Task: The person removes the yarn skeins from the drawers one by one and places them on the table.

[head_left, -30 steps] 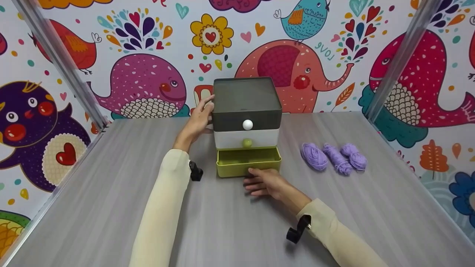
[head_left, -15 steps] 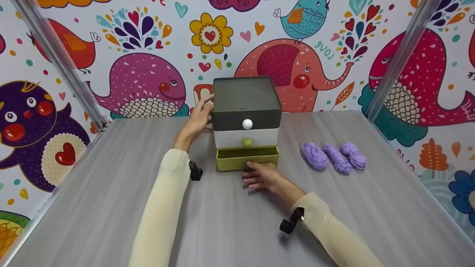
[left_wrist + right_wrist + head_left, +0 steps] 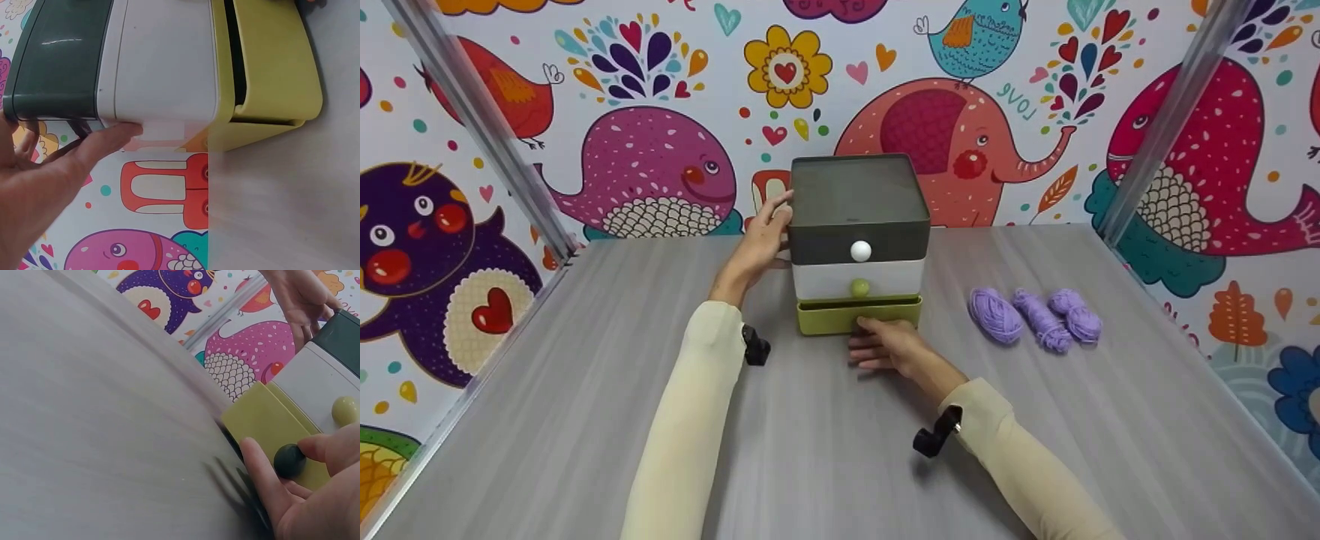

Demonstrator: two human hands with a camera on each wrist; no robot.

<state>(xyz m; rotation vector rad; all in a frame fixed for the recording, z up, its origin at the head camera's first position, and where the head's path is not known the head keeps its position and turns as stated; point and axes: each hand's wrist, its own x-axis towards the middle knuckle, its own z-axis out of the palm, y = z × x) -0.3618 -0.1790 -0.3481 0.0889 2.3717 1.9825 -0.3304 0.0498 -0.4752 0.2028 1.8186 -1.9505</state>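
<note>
A small three-tier drawer unit (image 3: 855, 191) stands on the table, dark grey on top, white in the middle and olive green below. Its bottom green drawer (image 3: 825, 320) sticks out slightly, with a narrow gap at its upper edge. My left hand (image 3: 757, 247) rests against the unit's left side, thumb along the white tier. At the drawer front is my right hand (image 3: 896, 349); its thumb touches the dark round knob (image 3: 289, 461) while the other fingers extend below. A light green knob (image 3: 859, 287) and a white knob (image 3: 860, 251) mark the upper drawers.
To the right of the unit lie three purple yarn skeins, a left one (image 3: 995, 315), a middle one (image 3: 1041, 321) and a right one (image 3: 1075, 316). A cartoon-printed wall (image 3: 660, 165) rises behind the grey table (image 3: 810, 450).
The green drawer has slid back into the unit, from well out to a narrow gap, with my right hand moving forward along with it. My left hand stays in place.
</note>
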